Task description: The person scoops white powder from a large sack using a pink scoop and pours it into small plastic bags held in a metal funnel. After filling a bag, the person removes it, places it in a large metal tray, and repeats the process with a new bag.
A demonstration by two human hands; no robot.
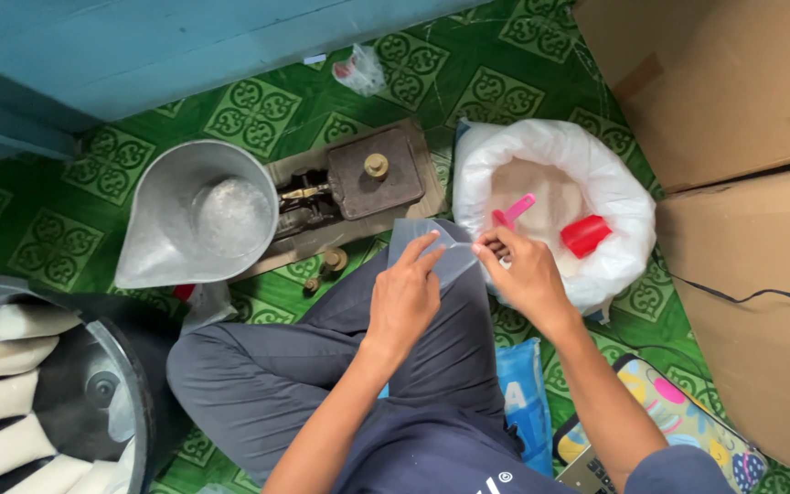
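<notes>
Both hands pinch mouth of clear plastic bag (441, 249) over lap: left hand (404, 293) at 9 o'clock edge, right hand (525, 270) at 3 o'clock. Advice: spread layers fully apart, grip light. White sack (587, 165) at 1 o'clock.

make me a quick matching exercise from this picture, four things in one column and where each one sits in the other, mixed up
Things:
1. red cup
2. metal scale pan
3. clear plastic bag
4. filled white packets

Places:
A. in the big metal basin at lower left
B. pinched between the left hand and right hand
C. in the white sack of grains
D. on the balance scale, on the green patterned floor

Pairs: 1-C, 2-D, 3-B, 4-A
</notes>
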